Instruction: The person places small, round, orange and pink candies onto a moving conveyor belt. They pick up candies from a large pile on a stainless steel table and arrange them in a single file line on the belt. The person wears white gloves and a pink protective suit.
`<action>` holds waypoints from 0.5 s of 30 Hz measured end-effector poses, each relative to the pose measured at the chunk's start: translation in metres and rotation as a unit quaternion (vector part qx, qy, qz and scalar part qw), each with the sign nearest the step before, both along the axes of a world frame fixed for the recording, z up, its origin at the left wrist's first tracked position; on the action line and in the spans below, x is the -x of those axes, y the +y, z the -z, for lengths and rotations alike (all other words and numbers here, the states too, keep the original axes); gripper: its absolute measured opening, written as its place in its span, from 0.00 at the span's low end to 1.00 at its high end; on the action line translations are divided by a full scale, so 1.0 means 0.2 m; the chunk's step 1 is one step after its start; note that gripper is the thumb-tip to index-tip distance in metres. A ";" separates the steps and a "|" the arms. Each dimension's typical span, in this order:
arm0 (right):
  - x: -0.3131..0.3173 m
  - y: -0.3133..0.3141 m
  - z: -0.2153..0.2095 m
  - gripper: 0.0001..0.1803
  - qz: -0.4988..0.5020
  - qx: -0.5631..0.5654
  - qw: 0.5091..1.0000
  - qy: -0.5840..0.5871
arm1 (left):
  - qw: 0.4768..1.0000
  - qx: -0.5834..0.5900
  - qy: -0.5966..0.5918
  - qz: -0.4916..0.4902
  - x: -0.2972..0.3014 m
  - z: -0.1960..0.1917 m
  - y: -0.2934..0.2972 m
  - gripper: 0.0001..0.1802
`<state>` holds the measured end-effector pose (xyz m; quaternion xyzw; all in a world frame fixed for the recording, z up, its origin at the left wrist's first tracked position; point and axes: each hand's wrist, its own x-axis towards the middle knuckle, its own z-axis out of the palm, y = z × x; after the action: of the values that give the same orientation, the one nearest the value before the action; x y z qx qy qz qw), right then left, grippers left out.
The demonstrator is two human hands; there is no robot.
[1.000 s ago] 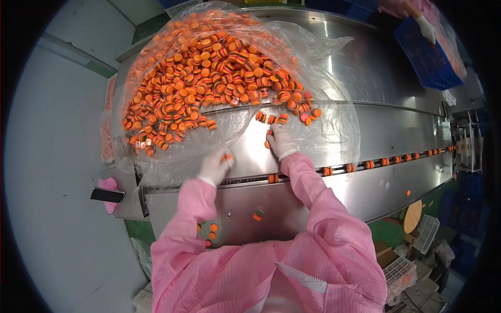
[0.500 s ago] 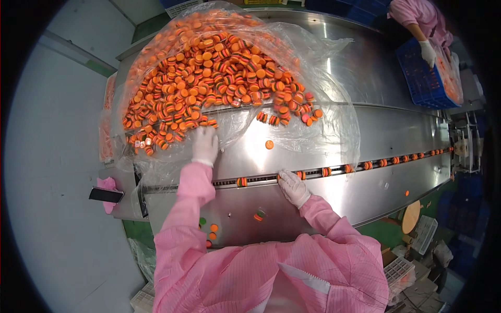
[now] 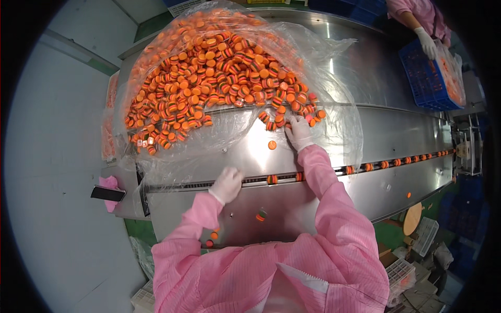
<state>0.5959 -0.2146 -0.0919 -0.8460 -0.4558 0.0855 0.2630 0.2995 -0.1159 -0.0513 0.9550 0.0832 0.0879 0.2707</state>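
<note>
From where I stand, a person in pink sleeves works at a steel table [image 3: 386, 125]. A large heap of orange striped pieces [image 3: 209, 78] spreads across the far left, with clear plastic [image 3: 342, 128] around and partly over it. The white-gloved right hand [image 3: 299, 132] reaches to the heap's near right edge, bent down beside the outermost pieces; I cannot tell whether it grips one. A loose piece [image 3: 272, 145] lies just to its left, slightly nearer. The left hand [image 3: 228, 186], gloved too, is well nearer than the heap, at a narrow conveyor track [image 3: 193, 185]. It is curled and slightly blurred; whether it contains anything, I cannot tell. To its right, a row of pieces [image 3: 272, 179] sits along the track. Far right, a co-worker's gloved hand [image 3: 428, 48] is at a blue crate [image 3: 417, 83].
</note>
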 end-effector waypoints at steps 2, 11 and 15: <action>0.09 -0.06 -0.14 0.16 0.013 0.017 1.000 -0.005 | 1.000 -0.012 0.011 -0.001 0.17 0.10 -0.06 0.10; 0.69 -0.39 -0.10 0.20 -0.004 0.223 0.972 0.072 | 0.993 -0.080 0.081 0.038 -0.10 -0.12 0.01 0.10; 0.64 -0.34 -0.13 0.18 -0.033 0.270 0.960 0.071 | 0.994 -0.088 0.052 -0.046 -0.58 -0.03 0.07 0.10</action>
<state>0.4680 -0.2832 -0.0655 -0.8616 -0.4238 0.2742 0.0540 0.4151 -0.1025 -0.0445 0.9736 0.1328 0.0573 0.1766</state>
